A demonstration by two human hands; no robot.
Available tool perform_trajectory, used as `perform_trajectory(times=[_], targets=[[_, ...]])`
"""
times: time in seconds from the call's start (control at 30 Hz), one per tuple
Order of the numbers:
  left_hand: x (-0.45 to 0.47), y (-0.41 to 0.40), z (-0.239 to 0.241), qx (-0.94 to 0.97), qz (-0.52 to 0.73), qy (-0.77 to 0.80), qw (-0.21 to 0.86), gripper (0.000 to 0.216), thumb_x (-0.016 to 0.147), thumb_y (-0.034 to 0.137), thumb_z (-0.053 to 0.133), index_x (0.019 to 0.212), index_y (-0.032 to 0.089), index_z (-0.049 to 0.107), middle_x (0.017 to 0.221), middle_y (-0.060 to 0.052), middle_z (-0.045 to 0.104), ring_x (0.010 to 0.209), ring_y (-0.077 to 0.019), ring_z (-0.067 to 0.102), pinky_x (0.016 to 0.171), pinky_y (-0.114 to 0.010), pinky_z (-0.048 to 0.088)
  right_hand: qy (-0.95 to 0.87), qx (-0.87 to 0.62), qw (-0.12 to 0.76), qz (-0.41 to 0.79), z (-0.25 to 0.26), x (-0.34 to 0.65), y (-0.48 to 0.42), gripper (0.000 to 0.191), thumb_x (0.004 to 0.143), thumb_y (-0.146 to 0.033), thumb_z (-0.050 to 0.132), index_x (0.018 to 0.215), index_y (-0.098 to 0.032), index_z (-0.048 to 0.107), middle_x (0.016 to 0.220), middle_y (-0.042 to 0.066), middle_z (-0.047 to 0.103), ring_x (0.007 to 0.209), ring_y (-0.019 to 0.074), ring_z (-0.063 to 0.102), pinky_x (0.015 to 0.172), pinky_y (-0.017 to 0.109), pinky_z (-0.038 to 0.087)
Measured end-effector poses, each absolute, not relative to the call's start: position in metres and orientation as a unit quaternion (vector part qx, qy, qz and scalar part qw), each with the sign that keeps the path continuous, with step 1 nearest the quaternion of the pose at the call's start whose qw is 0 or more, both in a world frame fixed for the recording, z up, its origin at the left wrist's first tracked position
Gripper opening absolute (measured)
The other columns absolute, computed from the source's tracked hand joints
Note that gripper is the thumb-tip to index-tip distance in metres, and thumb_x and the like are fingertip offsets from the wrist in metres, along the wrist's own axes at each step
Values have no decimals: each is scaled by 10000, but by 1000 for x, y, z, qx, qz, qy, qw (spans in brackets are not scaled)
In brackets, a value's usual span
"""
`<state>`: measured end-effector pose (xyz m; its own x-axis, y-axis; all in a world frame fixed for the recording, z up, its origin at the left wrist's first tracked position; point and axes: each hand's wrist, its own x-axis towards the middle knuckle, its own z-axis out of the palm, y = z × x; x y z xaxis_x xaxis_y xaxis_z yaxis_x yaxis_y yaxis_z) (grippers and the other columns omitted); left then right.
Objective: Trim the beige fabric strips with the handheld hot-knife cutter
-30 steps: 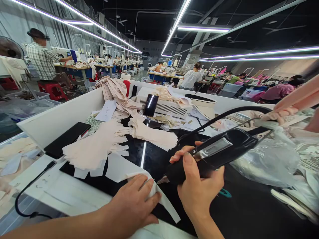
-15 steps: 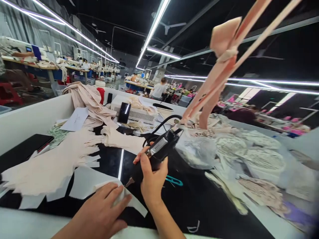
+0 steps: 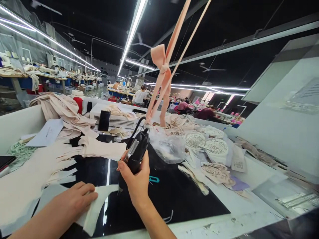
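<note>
A black corded electric hand tool [image 3: 138, 151] stands tilted in my right hand [image 3: 138, 186], fingers and thumb wrapped round its body. Its lower end points down beside a cream fabric piece [image 3: 96, 212]; I cannot make out whether they touch. My left hand [image 3: 78, 200] rests on that piece with its fingers close together, holding it; the thumb is hidden. Under my left forearm and beyond it lies a fanned stack of pale pink fabric pieces [image 3: 32, 169]. From above, a knotted pink strap [image 3: 164, 71] runs down to the tool's top.
A teal plastic item [image 3: 154, 179] lies right of my right wrist on the black board [image 3: 189, 202]. Bagged lace pieces [image 3: 216, 149] are heaped at the right. Behind stand a black phone-like object [image 3: 104, 120] and a white vented box [image 3: 119, 122]. People sit at distant sewing tables.
The view has swung right. My left hand has shifted away from the tool's tip, with the fabric piece's edge now showing to its right. The tool is more upright.
</note>
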<state>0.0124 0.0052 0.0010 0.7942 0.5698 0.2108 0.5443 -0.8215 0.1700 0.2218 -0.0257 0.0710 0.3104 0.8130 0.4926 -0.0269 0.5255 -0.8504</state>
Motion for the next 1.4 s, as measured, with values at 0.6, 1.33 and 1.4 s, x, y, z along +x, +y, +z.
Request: perform_trajectory(times=[0.6, 1.33, 1.4], targets=[[28, -9, 29, 916, 49, 399, -18, 334, 1066, 126, 423, 964, 181, 737, 944, -96, 695, 893, -284, 688, 813, -410, 570, -474, -407, 750, 216, 76, 239, -43, 333, 820, -320, 805, 1036, -255, 560, 747, -60, 671, 531, 120, 616, 529, 256, 558], [56, -28, 13, 977, 175, 123, -6, 230, 1037, 52, 456, 1027, 137, 670, 1022, -69, 715, 952, -204, 678, 888, -306, 571, -474, -358, 774, 219, 61, 235, -43, 303, 872, -274, 811, 1100, -276, 610, 817, -45, 682, 597, 130, 648, 572, 282, 588], [58, -26, 12, 976, 180, 120, 0, 238, 1045, 55, 449, 1042, 126, 676, 1043, -82, 715, 953, -204, 676, 895, -308, 573, -475, -357, 774, 218, 61, 235, -43, 305, 875, -266, 806, 1106, -274, 606, 824, -42, 683, 601, 130, 649, 574, 282, 586]])
